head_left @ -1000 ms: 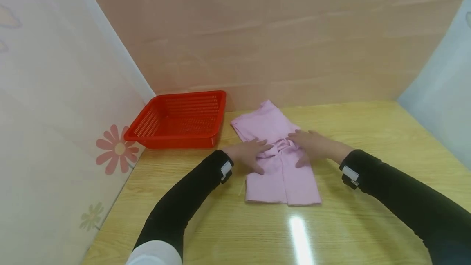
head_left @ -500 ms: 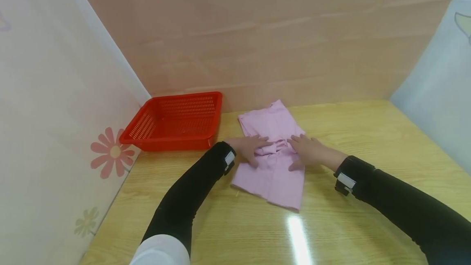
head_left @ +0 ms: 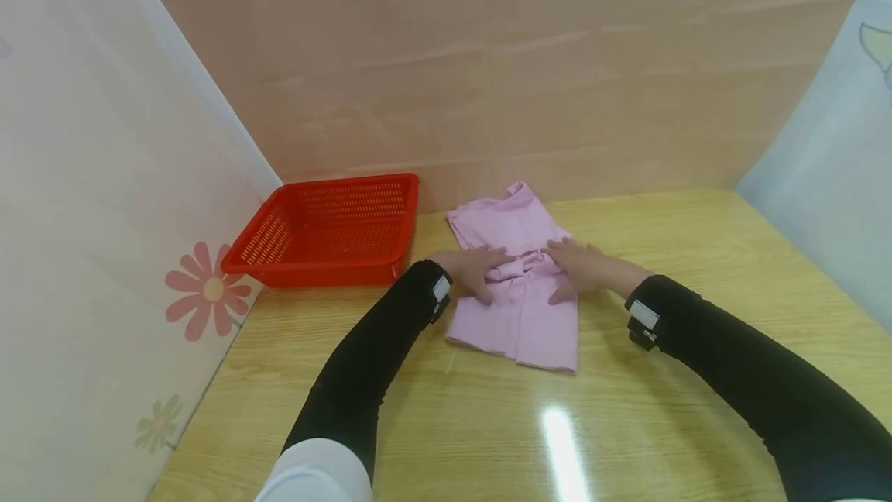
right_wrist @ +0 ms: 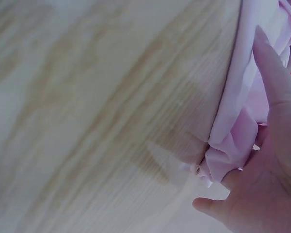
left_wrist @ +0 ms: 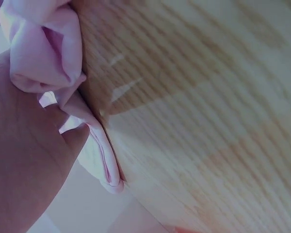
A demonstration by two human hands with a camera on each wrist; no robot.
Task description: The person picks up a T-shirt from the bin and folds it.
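A piece of pink folded clothing (head_left: pixel 519 324) lies on the wooden table, its middle bunched into a gathered band of creases. From the left, my left hand (head_left: pixel 475 269) rests on that band with its fingers spread. My right hand (head_left: pixel 581 263) lies on the opposite side, fingers also apart, their tips on the fabric. The left wrist view shows a thick roll of the pink fabric (left_wrist: pixel 51 53) beside the palm. In the right wrist view, the thumb and fingers stand wide around crumpled pink cloth (right_wrist: pixel 233 145). What is under the fabric is hidden.
A red plastic basket (head_left: pixel 400 269) with slotted sides stands at the back left of the table (head_left: pixel 474 432), near the floral side wall (head_left: pixel 104 254). A tan sheet (head_left: pixel 516 76) covers the back. Overhead light reflects off the table in front of the clothing.
The near end of the pink clothing has swung left, then slid a little away from me, and its lower edge now slants. Both hands stay spread on its middle. The head view has shifted slightly.
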